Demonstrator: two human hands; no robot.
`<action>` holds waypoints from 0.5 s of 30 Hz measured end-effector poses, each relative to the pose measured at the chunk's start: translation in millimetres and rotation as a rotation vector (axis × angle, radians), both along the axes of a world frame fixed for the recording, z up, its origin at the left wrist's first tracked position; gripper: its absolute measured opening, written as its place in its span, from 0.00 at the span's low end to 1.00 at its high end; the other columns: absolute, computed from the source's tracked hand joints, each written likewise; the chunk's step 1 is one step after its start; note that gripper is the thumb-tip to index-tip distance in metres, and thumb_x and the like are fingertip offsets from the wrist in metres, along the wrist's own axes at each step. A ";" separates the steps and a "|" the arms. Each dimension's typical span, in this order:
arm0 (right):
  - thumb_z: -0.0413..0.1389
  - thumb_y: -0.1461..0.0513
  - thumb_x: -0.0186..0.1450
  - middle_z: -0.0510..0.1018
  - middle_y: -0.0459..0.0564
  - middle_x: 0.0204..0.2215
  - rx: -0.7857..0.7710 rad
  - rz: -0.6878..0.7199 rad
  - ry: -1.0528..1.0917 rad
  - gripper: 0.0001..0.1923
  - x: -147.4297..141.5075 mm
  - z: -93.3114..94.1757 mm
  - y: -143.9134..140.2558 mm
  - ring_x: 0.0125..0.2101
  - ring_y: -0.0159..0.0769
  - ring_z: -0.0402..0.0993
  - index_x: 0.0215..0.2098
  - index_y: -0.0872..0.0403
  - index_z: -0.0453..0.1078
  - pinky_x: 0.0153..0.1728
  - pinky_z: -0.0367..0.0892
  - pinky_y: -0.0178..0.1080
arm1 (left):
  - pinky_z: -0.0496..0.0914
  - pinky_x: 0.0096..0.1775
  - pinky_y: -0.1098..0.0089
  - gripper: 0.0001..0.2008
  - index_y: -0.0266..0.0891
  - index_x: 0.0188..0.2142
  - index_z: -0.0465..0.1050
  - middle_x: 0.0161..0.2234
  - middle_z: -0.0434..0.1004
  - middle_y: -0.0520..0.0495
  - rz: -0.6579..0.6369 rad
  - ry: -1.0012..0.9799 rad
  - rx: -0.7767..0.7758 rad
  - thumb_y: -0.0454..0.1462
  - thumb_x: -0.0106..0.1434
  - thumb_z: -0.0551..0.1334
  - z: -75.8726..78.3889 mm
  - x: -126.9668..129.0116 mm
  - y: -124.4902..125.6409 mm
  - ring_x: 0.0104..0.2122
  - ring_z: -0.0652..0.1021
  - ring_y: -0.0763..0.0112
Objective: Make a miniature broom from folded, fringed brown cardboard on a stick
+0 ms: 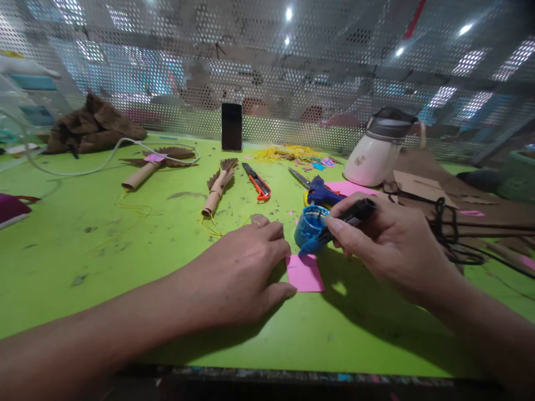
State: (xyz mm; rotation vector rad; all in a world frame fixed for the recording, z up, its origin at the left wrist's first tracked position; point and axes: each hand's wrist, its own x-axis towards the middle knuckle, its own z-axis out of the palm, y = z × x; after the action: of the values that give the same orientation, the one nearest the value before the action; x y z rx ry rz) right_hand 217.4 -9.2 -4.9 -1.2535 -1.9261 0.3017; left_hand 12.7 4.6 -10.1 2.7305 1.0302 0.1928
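A small square of pink paper [306, 275] lies flat on the green table [167, 312] in front of me. My left hand [246, 267] rests at its left side, thumb on the lower corner and forefinger at the upper one, holding it down. Between the thumb and fingers of my right hand [388, 239] is a black marker [355, 216], tilted down to the left. Its lower end looks blue and sits close over the paper's top edge. Just behind stands a small blue-stained jar [309, 225], partly covered by the marker. A blue glue gun [321, 192] lies behind the jar.
Two rolled brown paper figures [215, 195] with yellow threads lie beyond my left hand, near an orange box cutter [257, 182]. Scissors [300, 178], a white jug [371, 150], a phone [232, 127] and yellow shreds [288, 152] stand or lie farther back. Black cord [445, 231] tangles at right.
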 end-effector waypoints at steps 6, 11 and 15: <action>0.54 0.61 0.62 0.68 0.43 0.17 -0.025 0.006 0.002 0.08 1.2 1.3 -1.3 0.18 0.28 0.62 0.26 0.54 0.67 0.19 0.59 0.32 | 0.66 0.40 0.64 0.11 0.38 0.35 0.73 0.34 0.68 0.44 0.012 -0.013 -0.001 0.44 0.61 0.59 -0.1 0.4 -0.5 0.39 0.69 0.63; 0.54 0.60 0.63 0.68 0.43 0.17 -0.035 0.002 -0.004 0.09 1.6 1.8 -1.8 0.17 0.28 0.61 0.25 0.54 0.66 0.19 0.58 0.32 | 0.66 0.39 0.64 0.11 0.38 0.35 0.73 0.34 0.68 0.45 0.009 -0.011 0.003 0.43 0.61 0.59 0.7 0.8 -0.8 0.39 0.69 0.63; 0.54 0.61 0.62 0.67 0.42 0.17 -0.042 0.008 -0.007 0.09 1.9 2.6 -2.4 0.17 0.28 0.60 0.25 0.53 0.65 0.18 0.57 0.32 | 0.66 0.39 0.64 0.10 0.38 0.35 0.73 0.34 0.68 0.44 0.014 -0.012 -0.004 0.43 0.61 0.59 1.7 1.2 -0.7 0.39 0.69 0.62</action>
State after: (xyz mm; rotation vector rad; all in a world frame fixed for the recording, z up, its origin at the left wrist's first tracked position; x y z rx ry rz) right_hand 219.3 -11.6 -2.3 -1.2761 -1.9396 0.3434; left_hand 13.9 3.8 -8.3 2.7158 1.0458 0.2097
